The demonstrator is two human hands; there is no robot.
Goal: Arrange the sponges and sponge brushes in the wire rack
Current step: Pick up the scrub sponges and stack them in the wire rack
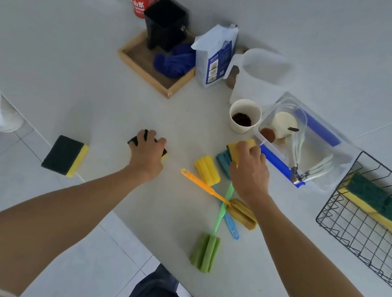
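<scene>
**Both hands on sponges; rack part-filled**

Left hand: grip closed over a dark green-and-yellow rectangular scrub sponge lying on the white tabletop, fingers curled over its top. Right hand: grip closed on a yellow sponge pad atop a teal sponge, just beside a clear plastic bin.

Near the right wrist: yellow foam sponge brush with orange handle, tan foam brush, green foam brush on a green handle, blue handle, handles crossing. A 2nd green-and-yellow sponge lies apart, left, near the tabletop edge. Black wire rack far right already holds a row of green/yellow sponges.

Risks (judgement): right forearm sweeping toward rack could drag the crossed brush handles; top pad may lift w/o the teal one; paper cup w/ dark contents sits close to the reach path, so a knock could spill it.

Writing: red bottle label shows "SPRING" plus Chinese characters, partly legible. Blue-white carton print too small to read.
</scene>
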